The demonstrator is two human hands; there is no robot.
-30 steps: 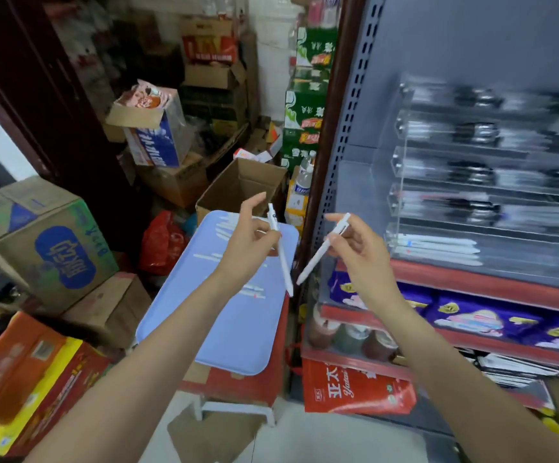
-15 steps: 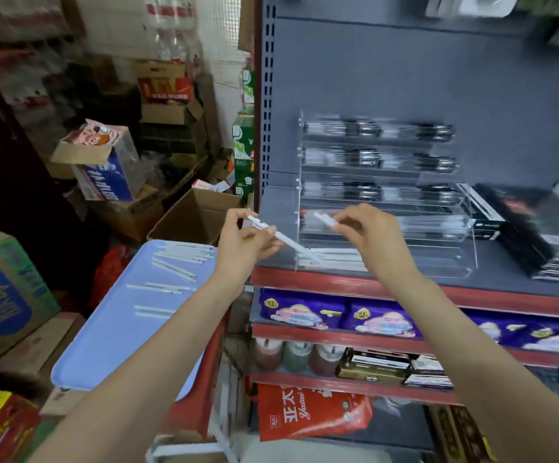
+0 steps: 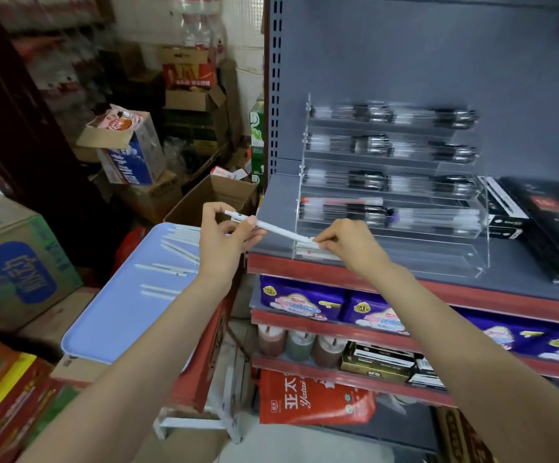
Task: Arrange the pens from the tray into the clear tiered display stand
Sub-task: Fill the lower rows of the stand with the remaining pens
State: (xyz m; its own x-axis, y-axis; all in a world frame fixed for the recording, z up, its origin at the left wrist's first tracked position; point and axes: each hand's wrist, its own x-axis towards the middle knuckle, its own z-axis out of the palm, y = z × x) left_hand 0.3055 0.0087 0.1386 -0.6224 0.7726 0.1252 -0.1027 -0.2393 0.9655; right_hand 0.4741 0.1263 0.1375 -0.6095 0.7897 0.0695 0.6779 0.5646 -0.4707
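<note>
Shop shelf (image 3: pixel 371 279): stand (image 3: pixel 471 228) upper tiers full, bottom part-filled; L hand (image 3: pixel 219 243) grips pen (image 3: pixel 271 227), R hand (image 3: pixel 348 243) pinches another pen (image 3: pixel 305 245) at bottom tier; ~10 left on tray (image 3: pixel 111 312).

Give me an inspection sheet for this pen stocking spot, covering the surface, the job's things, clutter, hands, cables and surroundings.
Surface: grey shelf with a red front edge carries the stand.
Job's things: clear tiered stand, upper tiers filled with dark pens, lowest tier with a few white pens; blue tray with loose white pens.
Clutter: black boxes beside the stand.
Hands: left hand grips a white pen; right hand pinches another pen at the lowest tier, mostly hidden.
Cables: nothing seen.
Surroundings: stacked cardboard cartons on the left; purple packs and bottles on lower shelves.
</note>
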